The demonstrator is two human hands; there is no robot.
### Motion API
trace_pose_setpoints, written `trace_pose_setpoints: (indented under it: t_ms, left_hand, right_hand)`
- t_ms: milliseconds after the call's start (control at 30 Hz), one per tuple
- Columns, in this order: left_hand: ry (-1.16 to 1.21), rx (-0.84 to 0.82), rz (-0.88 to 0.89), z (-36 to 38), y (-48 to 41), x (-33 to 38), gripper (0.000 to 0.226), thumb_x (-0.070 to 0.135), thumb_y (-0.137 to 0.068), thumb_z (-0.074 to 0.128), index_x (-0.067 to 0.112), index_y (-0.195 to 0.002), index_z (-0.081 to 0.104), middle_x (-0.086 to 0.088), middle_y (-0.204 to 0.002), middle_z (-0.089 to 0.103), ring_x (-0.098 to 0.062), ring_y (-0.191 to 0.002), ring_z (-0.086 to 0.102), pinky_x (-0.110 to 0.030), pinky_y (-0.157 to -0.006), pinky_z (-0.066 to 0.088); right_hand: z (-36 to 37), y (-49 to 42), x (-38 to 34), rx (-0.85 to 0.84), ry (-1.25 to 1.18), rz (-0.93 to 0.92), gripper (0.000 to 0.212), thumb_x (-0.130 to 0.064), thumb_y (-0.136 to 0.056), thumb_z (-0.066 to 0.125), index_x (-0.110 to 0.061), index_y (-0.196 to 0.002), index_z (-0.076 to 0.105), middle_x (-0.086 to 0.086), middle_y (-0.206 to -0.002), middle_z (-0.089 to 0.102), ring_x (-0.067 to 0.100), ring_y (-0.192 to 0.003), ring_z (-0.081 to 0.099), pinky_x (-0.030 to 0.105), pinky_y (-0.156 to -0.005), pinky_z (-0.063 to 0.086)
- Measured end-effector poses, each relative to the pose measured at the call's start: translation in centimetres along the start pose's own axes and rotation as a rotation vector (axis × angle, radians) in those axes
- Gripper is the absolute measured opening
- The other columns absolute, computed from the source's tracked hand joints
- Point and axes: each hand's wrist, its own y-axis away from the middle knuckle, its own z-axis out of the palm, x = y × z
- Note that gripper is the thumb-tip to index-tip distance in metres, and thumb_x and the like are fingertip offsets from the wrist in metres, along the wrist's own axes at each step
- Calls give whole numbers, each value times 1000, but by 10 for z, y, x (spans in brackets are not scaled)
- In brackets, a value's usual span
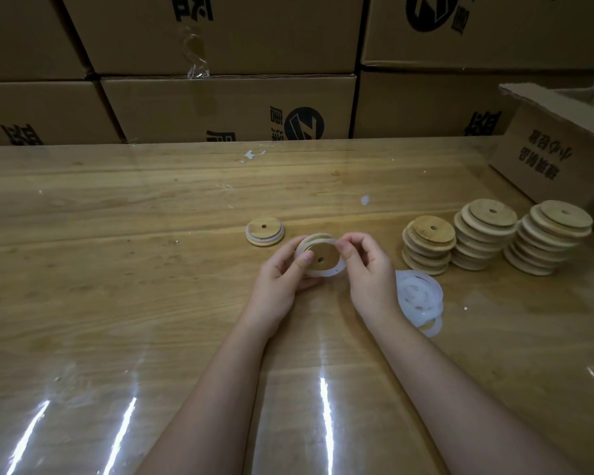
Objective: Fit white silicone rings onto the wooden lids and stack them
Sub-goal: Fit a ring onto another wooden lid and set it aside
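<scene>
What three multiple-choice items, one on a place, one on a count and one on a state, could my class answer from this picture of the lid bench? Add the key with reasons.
1. Where does the pile of loose rings lie?
A. At the table's far left edge
B. On the table beside the right hand
C. On top of a lid stack

2. How many stacks of wooden lids stand at the right?
A. Two
B. Three
C. Five

3. What state is the held lid in?
A. Bare, with no ring
B. Lying flat on the table
C. Held up in both hands with a white ring partly round it

Key: 1 B, the pile lies on the table by the right wrist. 2 B, three stacks stand side by side. 3 C, the left hand grips the lid while the right hand pinches the ring at its rim.
</scene>
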Motion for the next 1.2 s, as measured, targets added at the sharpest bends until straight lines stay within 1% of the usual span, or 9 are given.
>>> trace_pose_setpoints:
  t_ms: [67,200,367,467,600,700,800,967,1200]
  left_hand:
    - [-3,2,7,-1,0,0,24,9,-96,49,21,-112,61,10,-100,70,-7,-95,64,-29,-77,57]
    - [-29,-36,17,-2,1,0,25,10,-95,51,21,-113,62,5,-106,68,-10,-100,63,-35,-83,55]
    - [18,2,37,-1,0,0,27,7,-90,57,24,-110,63,9,-99,71,-7,-94,65,-25,-70,56]
    - [15,32,65,-1,0,-1,26,6,-89,58,22,-109,63,6,-101,71,-10,-95,66,-26,-71,56]
    - [-16,59,85,-2,0,-1,25,9,-88,60,24,-108,64,5,-101,71,-12,-98,65,-33,-82,56]
    - [-25,67,93,-1,-1,-2,26,8,-89,59,25,-108,63,6,-99,72,-9,-95,66,-26,-76,56]
    - [-33,69,97,-1,-1,-2,27,9,-88,60,26,-108,62,0,-98,71,-13,-93,66,-31,-76,57]
    - [-34,75,106,0,-1,-3,20,4,-89,59,22,-94,52,1,-85,71,-11,-79,67,-28,-65,57]
    - [-69,95,116,-1,-1,-3,26,6,-88,61,31,-86,54,-4,-87,67,-17,-83,64,-44,-74,54]
  right_hand:
    - [-1,0,-1,5,-9,3,16,-13,-91,58,-25,-81,60,2,-85,64,21,-86,59,32,-78,47]
    - [-2,0,-1,15,-24,21,17,-13,-92,57,-25,-80,60,-6,-82,62,10,-80,56,23,-74,45]
    - [-3,-1,0,-5,-44,29,15,-14,-92,58,-24,-81,60,-14,-73,58,-1,-67,50,16,-65,40]
    - [-3,-1,0,-11,-43,29,15,-14,-92,57,-23,-80,60,-15,-71,57,-4,-64,48,13,-62,38]
    - [-2,-1,0,-9,-42,43,14,-16,-92,57,-24,-81,60,-16,-66,55,-3,-61,48,13,-60,36]
    - [-2,0,0,-14,-29,47,14,-18,-93,56,-25,-82,60,-17,-67,54,-3,-63,48,15,-62,37]
    - [-2,0,-1,-3,-43,49,13,-18,-93,56,-23,-82,60,-16,-69,55,-2,-64,48,19,-64,38]
    - [-3,-1,-1,6,-50,31,13,-17,-93,56,-23,-82,60,-18,-68,56,-2,-64,49,18,-65,39]
    - [-3,-1,1,0,-52,26,15,-16,-93,56,-25,-82,60,-17,-70,56,-2,-65,49,19,-65,39]
